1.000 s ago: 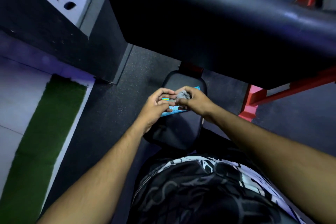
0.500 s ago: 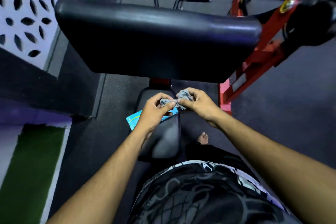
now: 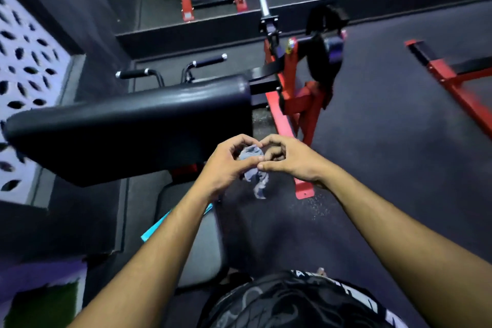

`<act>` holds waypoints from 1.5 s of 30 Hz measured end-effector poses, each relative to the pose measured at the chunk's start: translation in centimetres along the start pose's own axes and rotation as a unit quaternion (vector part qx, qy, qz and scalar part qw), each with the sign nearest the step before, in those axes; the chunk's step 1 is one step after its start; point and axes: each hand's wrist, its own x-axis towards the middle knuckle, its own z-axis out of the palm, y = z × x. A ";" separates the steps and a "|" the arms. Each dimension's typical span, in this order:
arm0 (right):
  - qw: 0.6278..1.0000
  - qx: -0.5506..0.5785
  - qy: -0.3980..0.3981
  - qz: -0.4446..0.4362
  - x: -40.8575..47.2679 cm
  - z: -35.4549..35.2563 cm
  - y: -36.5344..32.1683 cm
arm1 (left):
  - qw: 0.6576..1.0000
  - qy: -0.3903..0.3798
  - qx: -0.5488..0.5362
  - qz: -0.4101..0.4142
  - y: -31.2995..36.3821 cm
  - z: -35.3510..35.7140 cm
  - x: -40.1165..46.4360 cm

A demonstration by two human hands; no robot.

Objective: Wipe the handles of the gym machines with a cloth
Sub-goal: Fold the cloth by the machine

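Standing at the far left is a white wall panel (image 3: pixel 24 82) pierced with dark leaf-shaped holes, and beside it a wide black pad (image 3: pixel 127 128) of the gym machine spreads across the left half of the view. Behind the pad's far edge two black handles (image 3: pixel 133 74) (image 3: pixel 207 60) with chrome ends stick up, well apart from both hands, with the pad between. Below the pad a grey seat (image 3: pixel 202 247) carries a blue card (image 3: pixel 154 229) at its left edge, partly hidden by the left forearm. The left hand (image 3: pixel 226 165) and the right hand (image 3: pixel 290 160) meet fingertip to fingertip in front of the pad's near right corner, each grip curled narrow and pinching the grey cloth (image 3: pixel 253 168), whose loose end hangs down between them over the dark floor (image 3: pixel 399 141). Right of the hands rises the red frame (image 3: pixel 290 93) with a black roller (image 3: pixel 323 61), and farther right another red bar (image 3: pixel 452 82) lies on the floor.
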 end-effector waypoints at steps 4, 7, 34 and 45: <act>0.997 0.016 0.069 0.010 -5.4 -6.6 1.6 | 0.999 -0.029 0.018 0.009 3.0 6.8 2.6; 0.990 0.047 0.136 0.012 -9.6 -11.3 3.3 | 0.998 -0.060 0.032 0.014 5.1 12.0 4.7; 0.912 -0.038 0.408 -0.032 -13.7 -47.2 6.3 | 0.978 -0.130 -0.126 -0.106 12.6 41.9 32.8; 0.861 -0.207 0.441 -0.149 -8.9 -62.3 5.2 | 0.993 -0.034 -0.111 -0.013 18.4 45.0 47.9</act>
